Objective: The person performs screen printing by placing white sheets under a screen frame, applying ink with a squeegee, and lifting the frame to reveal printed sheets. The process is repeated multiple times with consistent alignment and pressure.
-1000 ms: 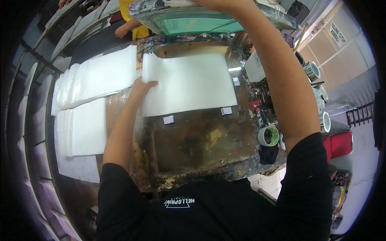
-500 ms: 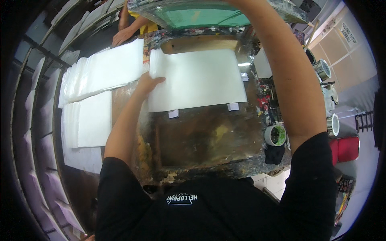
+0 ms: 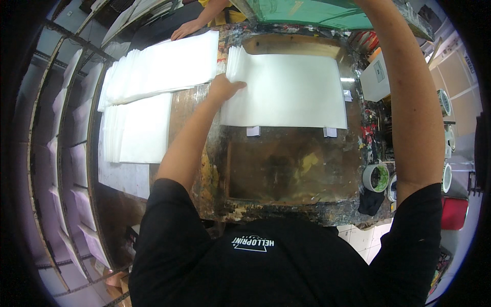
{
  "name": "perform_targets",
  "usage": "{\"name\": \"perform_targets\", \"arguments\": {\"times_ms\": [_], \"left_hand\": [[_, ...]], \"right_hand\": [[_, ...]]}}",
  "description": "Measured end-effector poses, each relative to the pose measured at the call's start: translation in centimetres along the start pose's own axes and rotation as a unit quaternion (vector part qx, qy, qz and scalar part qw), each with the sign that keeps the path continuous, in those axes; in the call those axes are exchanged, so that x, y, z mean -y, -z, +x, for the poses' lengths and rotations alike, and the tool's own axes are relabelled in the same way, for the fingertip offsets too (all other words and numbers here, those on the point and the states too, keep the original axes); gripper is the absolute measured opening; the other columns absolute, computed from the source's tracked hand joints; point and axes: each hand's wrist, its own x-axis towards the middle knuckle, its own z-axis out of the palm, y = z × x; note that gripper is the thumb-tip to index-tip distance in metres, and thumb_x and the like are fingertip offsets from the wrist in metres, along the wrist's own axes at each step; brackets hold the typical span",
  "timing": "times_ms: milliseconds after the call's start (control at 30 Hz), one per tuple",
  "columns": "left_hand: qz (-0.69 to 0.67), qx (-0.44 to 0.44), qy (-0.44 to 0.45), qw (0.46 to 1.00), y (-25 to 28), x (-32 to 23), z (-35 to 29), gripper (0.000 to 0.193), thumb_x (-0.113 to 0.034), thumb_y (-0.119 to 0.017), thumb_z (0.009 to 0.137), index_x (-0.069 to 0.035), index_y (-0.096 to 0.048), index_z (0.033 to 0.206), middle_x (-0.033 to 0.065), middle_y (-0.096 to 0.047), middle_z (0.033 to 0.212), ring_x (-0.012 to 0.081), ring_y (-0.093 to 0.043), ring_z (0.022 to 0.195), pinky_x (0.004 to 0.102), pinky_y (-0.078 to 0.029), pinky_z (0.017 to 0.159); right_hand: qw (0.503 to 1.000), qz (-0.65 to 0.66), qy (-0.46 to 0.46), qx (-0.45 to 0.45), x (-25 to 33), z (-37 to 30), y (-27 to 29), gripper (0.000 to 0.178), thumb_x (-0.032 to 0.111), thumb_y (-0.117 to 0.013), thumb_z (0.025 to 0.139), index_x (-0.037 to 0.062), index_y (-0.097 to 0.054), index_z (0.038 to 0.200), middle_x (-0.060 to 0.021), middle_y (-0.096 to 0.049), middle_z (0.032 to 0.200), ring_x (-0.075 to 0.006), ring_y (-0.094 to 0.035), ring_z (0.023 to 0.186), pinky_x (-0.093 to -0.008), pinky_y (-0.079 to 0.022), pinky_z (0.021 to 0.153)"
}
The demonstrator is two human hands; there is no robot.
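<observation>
My left hand (image 3: pixel 227 88) is closed on the left edge of a stack of white sheets (image 3: pixel 291 92), its thumb on top and its other fingers mostly hidden. The sheets lie on a stained worktable (image 3: pixel 276 174), curling up in layers along their left side. Small white tabs (image 3: pixel 253 131) sit along the near and right edges. My right arm (image 3: pixel 404 97) reaches up past the top edge, so its hand is out of view. Next to it, at the top, a frame with green mesh (image 3: pixel 317 13) is held raised above the table.
Fanned white sheets (image 3: pixel 158 66) and a second pile (image 3: pixel 138 130) lie left. Another person's hand (image 3: pixel 186 29) is by the far pile. A tape roll (image 3: pixel 376 177) and black cloth (image 3: pixel 372 202) sit at the right edge; a rack (image 3: pixel 59 153) stands far left.
The whole view has shifted, so the table and sheets appear farther right and higher. My left hand stays at the sheets' left edge. Less of the green mesh frame shows.
</observation>
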Motion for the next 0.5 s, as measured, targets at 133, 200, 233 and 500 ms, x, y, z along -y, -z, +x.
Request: {"name": "perform_targets", "arguments": {"times_ms": [133,200,233,500], "left_hand": [[0.069,-0.064,0.015,0.995,0.0,-3.5,-1.7,0.096,-0.062,-0.084,0.075,0.008,-0.06,0.136,0.0332,-0.062,0.136,0.0424,-0.063,0.125,0.0505,-0.049,0.106],[0.212,-0.214,-0.069,0.951,-0.2,-5.7,-4.7,0.097,-0.067,-0.079,0.079,-0.001,-0.055,0.146,0.0316,-0.051,0.149,0.0431,-0.051,0.139,0.0585,-0.038,0.115],[0.274,-0.288,-0.111,0.911,-0.6,-6.7,-5.4,0.098,-0.069,-0.076,0.082,-0.005,-0.052,0.151,0.0308,-0.045,0.156,0.0434,-0.045,0.146,0.0625,-0.032,0.119],[0.261,0.012,-0.393,0.882,-8.9,-9.8,-6.0,0.066,-0.064,-0.049,0.102,-0.024,-0.051,0.155,0.0119,-0.037,0.167,0.0427,-0.034,0.153,0.0625,-0.024,0.124]], "right_hand": [[1.0,-0.006,-0.001,-0.002,-0.6,-0.2,0.0,0.094,0.079,-0.037,0.098,-0.004,-0.079,0.091,-0.0272,-0.076,0.095,-0.0405,-0.074,0.094,-0.0496,-0.058,0.086],[1.0,0.005,0.017,-0.008,-0.8,-0.2,-0.3,0.093,0.078,-0.037,0.099,-0.0049,-0.079,0.093,-0.0277,-0.076,0.096,-0.0405,-0.075,0.094,-0.0494,-0.058,0.086],[1.0,0.005,0.026,-0.012,-0.9,-0.1,-0.2,0.093,0.077,-0.037,0.099,-0.0054,-0.079,0.094,-0.0279,-0.076,0.097,-0.0405,-0.075,0.095,-0.0494,-0.059,0.086],[1.0,0.001,0.02,0.013,-0.7,0.2,0.6,0.09,0.074,-0.038,0.099,-0.0065,-0.078,0.093,-0.0282,-0.076,0.096,-0.0416,-0.074,0.095,-0.0492,-0.059,0.087]]}}
